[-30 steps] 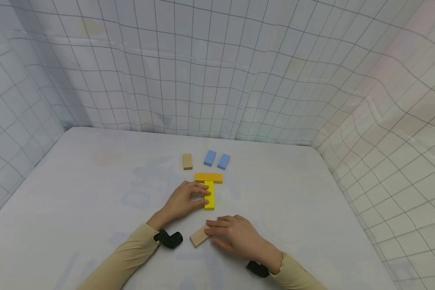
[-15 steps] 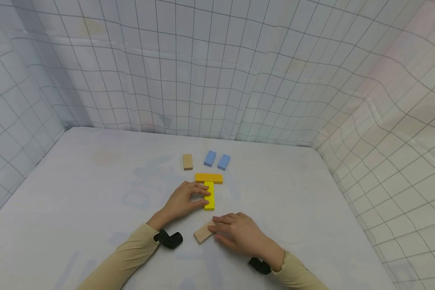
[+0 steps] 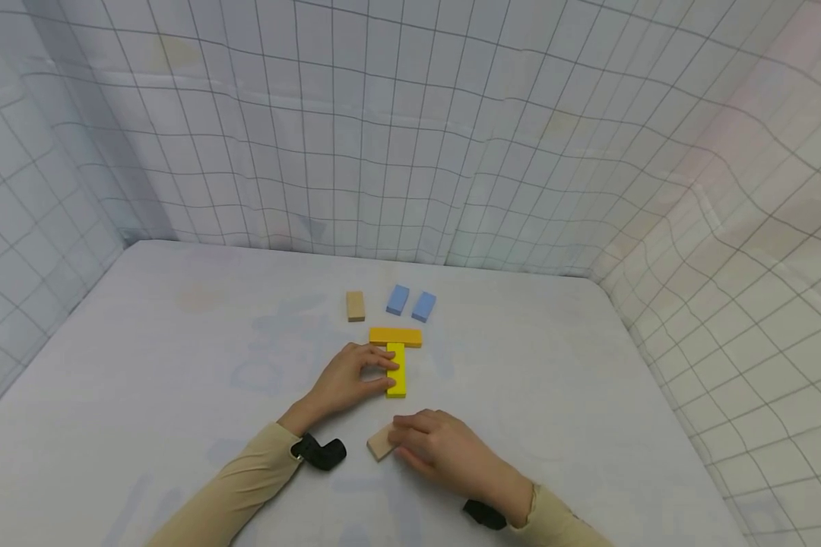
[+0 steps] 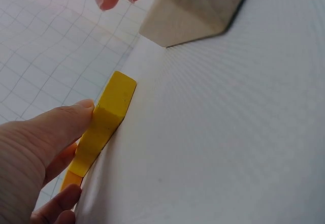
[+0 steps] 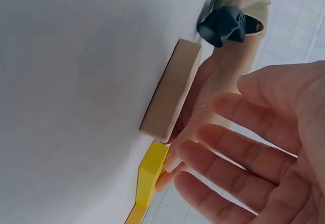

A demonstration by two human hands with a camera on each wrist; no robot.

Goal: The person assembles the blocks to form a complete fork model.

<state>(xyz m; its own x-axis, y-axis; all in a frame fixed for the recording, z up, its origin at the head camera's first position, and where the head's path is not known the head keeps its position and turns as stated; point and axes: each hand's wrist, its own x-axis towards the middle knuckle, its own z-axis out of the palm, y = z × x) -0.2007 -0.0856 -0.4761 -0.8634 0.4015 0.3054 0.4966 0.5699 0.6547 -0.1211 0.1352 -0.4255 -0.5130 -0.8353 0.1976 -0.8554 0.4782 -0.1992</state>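
Note:
My left hand (image 3: 349,377) rests its thumb and fingertips on a yellow block (image 3: 398,389), lying flat with its far end against an orange block (image 3: 395,336). In the left wrist view, the thumb touches the upper side of the yellow block (image 4: 109,104). A plain wooden block (image 3: 380,444) lies slantwise nearer to me. Over its right end is my right hand (image 3: 445,452), partly hiding it in the head view. The right wrist view shows that hand's fingers (image 5: 228,176) loosely extended, seemingly apart from the wooden block (image 5: 172,89).
Beyond the orange block lie another wooden block (image 3: 355,306) and two blue blocks (image 3: 397,299). A white cloth covers the table (image 3: 554,365). Gridded curtains (image 3: 383,152) hang behind it and on both sides.
The wooden block under my right hand has shifted slightly right and away from me. My right hand moved slightly away, then back toward me and left. My left hand stays put.

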